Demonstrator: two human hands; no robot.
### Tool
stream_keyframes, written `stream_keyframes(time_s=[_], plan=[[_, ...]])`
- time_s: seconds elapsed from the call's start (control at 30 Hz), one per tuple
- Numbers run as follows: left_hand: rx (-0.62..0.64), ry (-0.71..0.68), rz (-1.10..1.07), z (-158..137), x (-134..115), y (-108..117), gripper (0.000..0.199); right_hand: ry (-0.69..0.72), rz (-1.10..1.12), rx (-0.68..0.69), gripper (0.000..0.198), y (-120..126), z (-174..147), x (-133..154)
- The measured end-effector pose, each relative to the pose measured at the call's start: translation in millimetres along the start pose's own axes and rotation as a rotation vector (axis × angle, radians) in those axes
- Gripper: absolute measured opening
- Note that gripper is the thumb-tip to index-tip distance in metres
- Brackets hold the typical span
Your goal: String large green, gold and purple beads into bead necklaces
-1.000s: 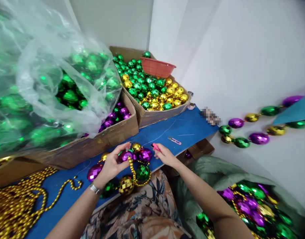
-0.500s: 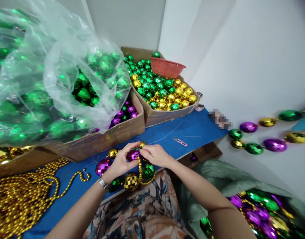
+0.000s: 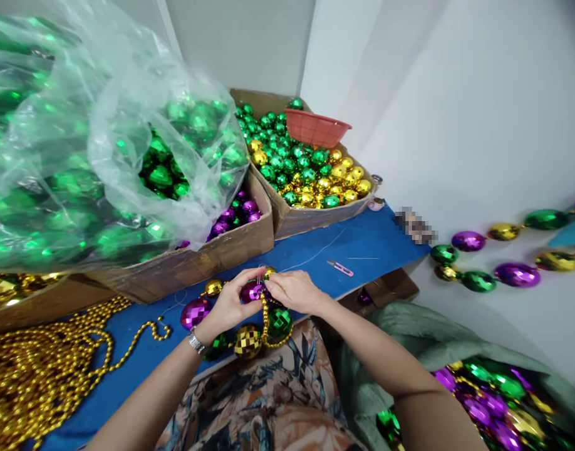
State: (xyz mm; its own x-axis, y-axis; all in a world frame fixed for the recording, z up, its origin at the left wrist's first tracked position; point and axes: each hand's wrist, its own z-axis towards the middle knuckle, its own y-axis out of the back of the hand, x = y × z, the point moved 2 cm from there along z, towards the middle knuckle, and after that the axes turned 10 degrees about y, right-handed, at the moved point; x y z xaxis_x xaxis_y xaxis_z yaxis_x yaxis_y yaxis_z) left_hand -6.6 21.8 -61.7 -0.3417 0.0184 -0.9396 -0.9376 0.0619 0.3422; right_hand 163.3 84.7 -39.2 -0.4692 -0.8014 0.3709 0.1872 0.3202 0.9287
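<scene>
Both my hands are closed on one string of shiny faceted beads at the front of the blue table. In my left hand (image 3: 234, 296) is a purple bead (image 3: 253, 291) of the string, gripped between thumb and fingers. My right hand (image 3: 294, 290) pinches the string beside it, where a thin strand of small gold beads (image 3: 265, 322) hangs down in a loop. What lies right between the right fingertips is hidden. Around the hands lie a larger purple bead (image 3: 195, 312), a gold bead (image 3: 247, 342) and a green bead (image 3: 279, 322).
Pink thread snips (image 3: 340, 268) lie on the blue table (image 3: 306, 250) to the right. Cardboard boxes (image 3: 231, 260) of beads and a clear plastic bag (image 3: 113, 144) stand behind. A red basket (image 3: 317, 128) rests on the beads. Gold bead strands (image 3: 47, 363) are heaped left.
The hands stay almost in place on the bead string, with small finger movements. The green showing above the purple bead half a second ago is no longer visible.
</scene>
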Motion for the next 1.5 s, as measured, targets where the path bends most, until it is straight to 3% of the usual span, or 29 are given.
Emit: stream_keyframes(time_s=[0.37, 0.53, 0.63, 0.77, 0.87, 0.93, 1.03, 1.2, 1.3, 1.4, 1.5], plan=[[-0.009, 0.0, 0.02, -1.2, -6.4, -0.4, 0.057, 0.009, -0.092, 0.0, 0.043, 2.8, -1.0, 6.5], [-0.005, -0.002, -0.023, -2.7, -7.5, -1.1, 0.058, 0.003, 0.01, -0.055, 0.041, -2.2, -8.5, -0.9], [-0.029, -0.02, -0.028, -3.1, -13.6, 2.0, 0.057, -0.172, 0.102, -0.085, 0.034, -19.6, -24.4, -24.5], [-0.098, -0.08, -0.002, 1.7, -33.2, 11.2, 0.06, -0.459, 0.042, -0.073, 0.032, -55.3, -56.0, -63.9], [-0.171, -0.14, -0.035, 9.9, -55.8, 19.9, 0.065, -0.536, -0.012, -0.086, 0.031, -70.3, -73.9, -77.9], [-0.213, -0.181, -0.072, 16.1, -73.0, 24.5, 0.068, -0.529, -0.022, -0.129, 0.03, -68.0, -78.1, -75.2], [-0.27, -0.244, -0.141, 23.9, -98.6, 28.2, 0.071, -0.432, 0.0, -0.212, 0.034, -50.8, -71.6, -53.9], [-0.317, -0.34, -0.219, 26.0, -133.9, 31.7, 0.072, 0.0, 0.409, -0.477, 0.05, -20.1, -46.7, 1.7], [-0.365, -0.352, -0.227, 18.9, -148.1, 43.7, 0.073, 0.042, 0.571, -0.518, 0.039, -0.1, -39.9, 20.8], [-0.443, -0.359, -0.275, 8.3, -155.4, 65.4, 0.07, 0.032, 0.589, -0.605, 0.038, 43.3, -40.4, 30.5], [-0.521, -0.382, -0.34, -1.3, -156.2, 86.2, 0.067, 0.098, 0.641, -0.773, 0.04, 108.5, -38.9, 43.4]])
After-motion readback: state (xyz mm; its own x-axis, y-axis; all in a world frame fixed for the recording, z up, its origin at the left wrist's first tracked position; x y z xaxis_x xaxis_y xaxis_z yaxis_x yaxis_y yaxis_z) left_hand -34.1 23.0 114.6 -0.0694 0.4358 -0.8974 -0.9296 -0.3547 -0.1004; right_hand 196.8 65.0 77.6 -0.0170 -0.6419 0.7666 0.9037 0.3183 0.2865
